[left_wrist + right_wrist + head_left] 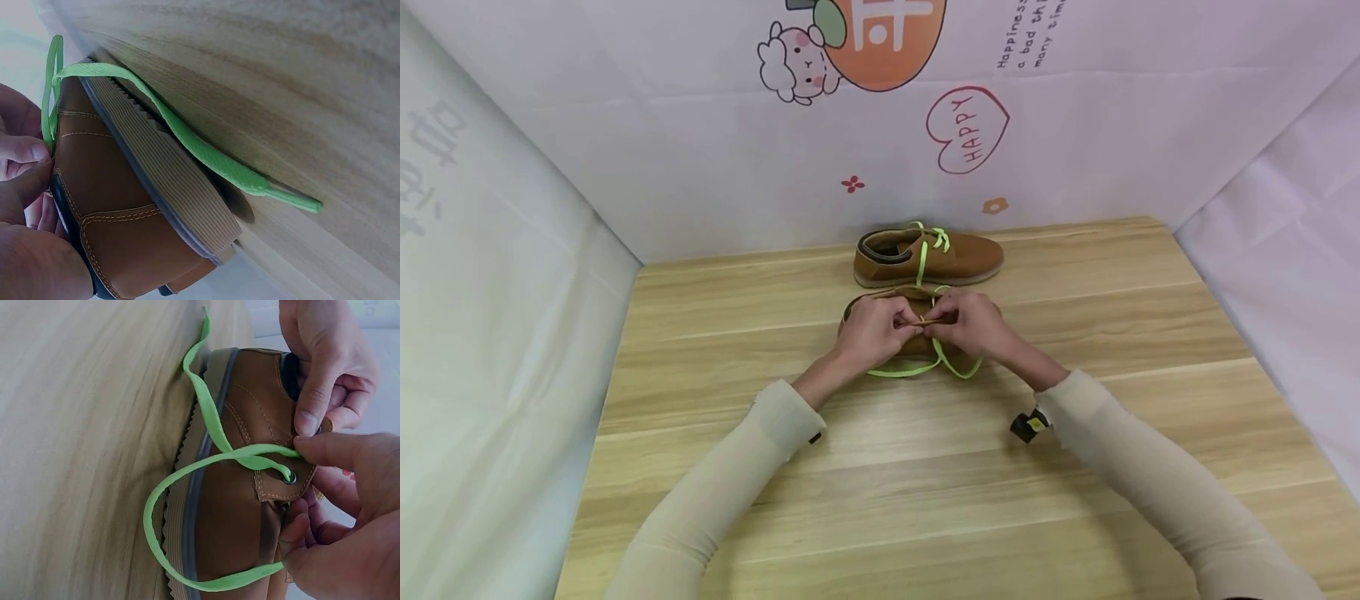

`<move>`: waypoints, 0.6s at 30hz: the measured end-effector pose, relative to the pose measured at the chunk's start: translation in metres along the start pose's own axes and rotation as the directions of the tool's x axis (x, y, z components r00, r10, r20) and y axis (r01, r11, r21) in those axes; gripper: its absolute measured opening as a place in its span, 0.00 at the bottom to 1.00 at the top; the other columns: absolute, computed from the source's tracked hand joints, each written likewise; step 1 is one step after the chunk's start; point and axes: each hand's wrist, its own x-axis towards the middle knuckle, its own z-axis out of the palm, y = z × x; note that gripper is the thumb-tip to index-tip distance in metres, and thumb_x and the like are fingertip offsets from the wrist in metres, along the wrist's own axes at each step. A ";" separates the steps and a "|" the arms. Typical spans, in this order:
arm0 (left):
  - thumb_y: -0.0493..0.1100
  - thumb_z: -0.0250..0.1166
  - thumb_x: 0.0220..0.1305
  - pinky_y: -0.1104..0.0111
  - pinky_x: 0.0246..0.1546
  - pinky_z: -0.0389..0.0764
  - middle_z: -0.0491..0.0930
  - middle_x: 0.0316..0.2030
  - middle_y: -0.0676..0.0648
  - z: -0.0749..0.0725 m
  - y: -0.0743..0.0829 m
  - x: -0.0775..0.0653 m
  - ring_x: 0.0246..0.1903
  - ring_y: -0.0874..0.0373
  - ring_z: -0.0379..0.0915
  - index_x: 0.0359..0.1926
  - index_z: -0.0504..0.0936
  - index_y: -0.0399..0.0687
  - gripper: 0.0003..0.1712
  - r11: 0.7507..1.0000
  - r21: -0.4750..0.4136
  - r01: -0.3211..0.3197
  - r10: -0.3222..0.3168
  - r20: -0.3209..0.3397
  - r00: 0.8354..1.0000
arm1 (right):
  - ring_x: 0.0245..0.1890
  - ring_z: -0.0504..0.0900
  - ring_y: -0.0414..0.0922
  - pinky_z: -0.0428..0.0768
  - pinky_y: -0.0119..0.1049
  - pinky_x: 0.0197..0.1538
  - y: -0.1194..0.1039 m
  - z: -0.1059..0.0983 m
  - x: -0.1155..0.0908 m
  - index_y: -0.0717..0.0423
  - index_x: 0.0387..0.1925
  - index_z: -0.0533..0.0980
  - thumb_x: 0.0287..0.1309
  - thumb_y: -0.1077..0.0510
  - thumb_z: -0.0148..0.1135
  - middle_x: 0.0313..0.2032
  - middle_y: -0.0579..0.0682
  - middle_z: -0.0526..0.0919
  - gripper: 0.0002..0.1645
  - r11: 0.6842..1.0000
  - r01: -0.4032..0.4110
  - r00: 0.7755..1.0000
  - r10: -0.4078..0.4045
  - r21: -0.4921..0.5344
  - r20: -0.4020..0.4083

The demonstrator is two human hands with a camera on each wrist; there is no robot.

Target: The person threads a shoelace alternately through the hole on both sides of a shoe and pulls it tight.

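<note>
A brown leather shoe (119, 244) with a ridged pale sole stands on the wooden table between both hands. My left hand (872, 333) pinches the edge of its eyelet flap (275, 484), thumb on the outer face. Beside it my right hand (972, 323) grips the same flap and pinches the bright green shoelace (153, 525) at the flap's edge. From a metal eyelet (290, 477) the lace comes out on the outer side; one stretch loops back under the right hand, while a loose end trails along the table. Fingers partly hide the lace tip and the other eyelets.
Just behind stands a second brown shoe (973, 258) with green laces (940, 240), close to the printed white backdrop (737, 183). White cloth walls flank the wooden table (880, 500) on both sides. Small dark wrist cameras (1026, 427) sit near the cuffs.
</note>
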 end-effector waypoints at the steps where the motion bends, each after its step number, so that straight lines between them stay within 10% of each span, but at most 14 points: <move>1: 0.41 0.78 0.64 0.69 0.33 0.80 0.90 0.30 0.52 0.000 0.000 0.000 0.28 0.63 0.84 0.34 0.89 0.47 0.05 1.000 0.001 -0.002 0.002 0.000 1.000 | 0.39 0.83 0.47 0.79 0.36 0.42 0.001 -0.001 0.001 0.59 0.41 0.91 0.62 0.65 0.74 0.39 0.53 0.88 0.06 1.000 -0.018 1.000 0.017 0.022 0.014; 18: 0.37 0.78 0.63 0.69 0.34 0.83 0.91 0.31 0.52 0.004 -0.004 -0.004 0.28 0.62 0.85 0.33 0.90 0.48 0.04 0.990 0.051 -0.129 0.132 -0.058 0.990 | 0.41 0.78 0.47 0.74 0.40 0.44 0.003 -0.013 0.004 0.57 0.44 0.91 0.73 0.57 0.66 0.43 0.53 0.87 0.11 0.971 -0.146 0.984 0.123 0.190 0.128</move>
